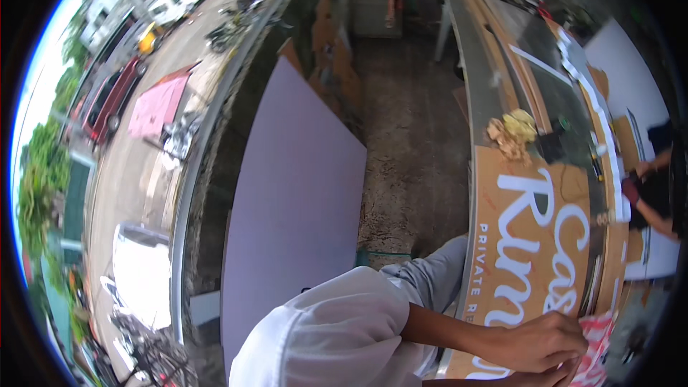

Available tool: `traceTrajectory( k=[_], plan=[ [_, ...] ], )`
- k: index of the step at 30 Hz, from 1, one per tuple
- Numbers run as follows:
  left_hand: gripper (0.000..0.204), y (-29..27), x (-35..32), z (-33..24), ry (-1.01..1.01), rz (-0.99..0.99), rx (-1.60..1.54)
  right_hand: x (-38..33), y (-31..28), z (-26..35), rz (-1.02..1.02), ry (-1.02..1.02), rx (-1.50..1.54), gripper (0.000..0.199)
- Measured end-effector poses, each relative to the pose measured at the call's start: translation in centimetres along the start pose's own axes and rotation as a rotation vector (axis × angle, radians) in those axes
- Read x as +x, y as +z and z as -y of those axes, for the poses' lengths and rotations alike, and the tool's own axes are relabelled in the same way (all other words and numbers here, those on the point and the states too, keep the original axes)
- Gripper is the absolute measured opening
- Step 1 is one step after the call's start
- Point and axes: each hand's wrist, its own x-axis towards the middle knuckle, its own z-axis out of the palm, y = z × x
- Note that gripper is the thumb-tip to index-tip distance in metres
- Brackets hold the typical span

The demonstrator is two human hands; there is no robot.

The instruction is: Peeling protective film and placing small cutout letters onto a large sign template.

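Note:
My left hand (542, 341) reaches across a brown sign board (494, 193) with white lettering, its fingers curled closed on a crumpled red-and-white cloth (599, 340). My right hand (555, 375) is just below it, partly cut off by the lower edge. Its fingers are bent and pressed together at the same cloth, close to the left hand's fingertips. The cloth lies at the near right end of the board, and its lower part runs out of view. A loose white sleeve (337, 330) covers my left upper arm.
Crumpled brown and yellow paper (512, 134) lies at the board's far edge. Long wooden strips (494, 50) run along the table. A co-worker's hands (641, 179) are at the far right. A large pale lilac panel (297, 172) leans on the left wall, beside a street with vehicles.

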Motion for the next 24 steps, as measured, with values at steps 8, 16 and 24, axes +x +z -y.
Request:
traceTrajectory(
  k=[8,16,24],
  plan=[
    [0.020,-1.0,0.0,0.1,-0.018,0.061,0.120,-2.1,-0.7,1.4,-0.095,0.257,-0.153,0.023],
    [0.019,1.8,-1.6,0.9,-0.132,0.171,0.062,-0.4,-4.6,-0.3,0.081,-0.005,-0.025,0.020],
    [0.024,5.5,-3.4,0.1,-0.267,0.125,-0.025,0.3,-8.3,-1.1,0.051,-0.012,0.043,0.024]
  ],
)
